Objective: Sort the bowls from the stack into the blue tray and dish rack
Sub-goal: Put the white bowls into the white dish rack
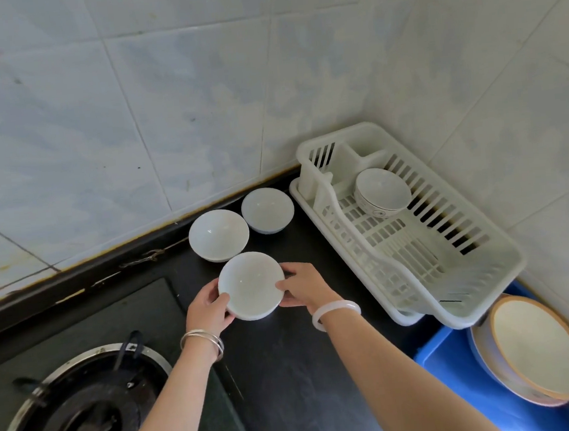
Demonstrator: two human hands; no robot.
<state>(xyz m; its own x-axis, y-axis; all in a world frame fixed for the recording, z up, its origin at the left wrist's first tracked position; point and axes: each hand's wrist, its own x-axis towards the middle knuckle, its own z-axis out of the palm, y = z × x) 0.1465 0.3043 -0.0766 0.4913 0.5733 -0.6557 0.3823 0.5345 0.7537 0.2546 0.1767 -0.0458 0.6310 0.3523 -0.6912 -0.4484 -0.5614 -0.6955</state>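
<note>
The plain white ceramic bowl (pixel 251 285) sits low over the black worktop (pixel 289 369), near its middle, held from both sides. I cannot tell whether another bowl nests beneath it.

The left hand (pixel 208 309) curls round the near-left rim, thumb on top. The right hand (pixel 305 287) pinches the right rim with its fingertips. Both forearms reach straight forward, wrists level.

Behind it two more white bowls (pixel 218 235) stand close together by the tiled wall, unsorted.

To the right, the white slatted plastic dish rack (pixel 399 243) holds one patterned bowl (pixel 382 189), tilted. The blue plastic tray (pixel 444 363) nearer me carries leaning brown-rimmed dishes (pixel 535 348).

So I judge the sorting begun, with at least three bowls left to place.
</note>
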